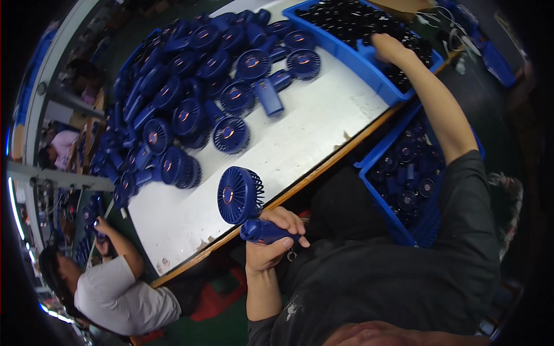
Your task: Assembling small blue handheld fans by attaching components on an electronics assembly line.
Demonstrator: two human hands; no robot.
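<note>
My left hand [270, 236] is closed around the handle of a dark blue handheld fan [235, 195]. The round grille of this fan tilts up over the table's front edge, and a small metal ring dangles by the handle's lower end. At the far right, my right hand [391, 48] reaches into a blue bin [346, 53] filled with small black parts [340, 22]. Its fingers curl downward beside a blue piece [365, 48]; their tips are hidden, and what they grip cannot be made out.
A large heap of blue handheld fans [187, 115] covers the far left of the white table [306, 138]. Below its wooden edge, a blue crate [378, 187] holds more fans. Another person [121, 294] works at the left. White cables [453, 26] lie beyond the bin.
</note>
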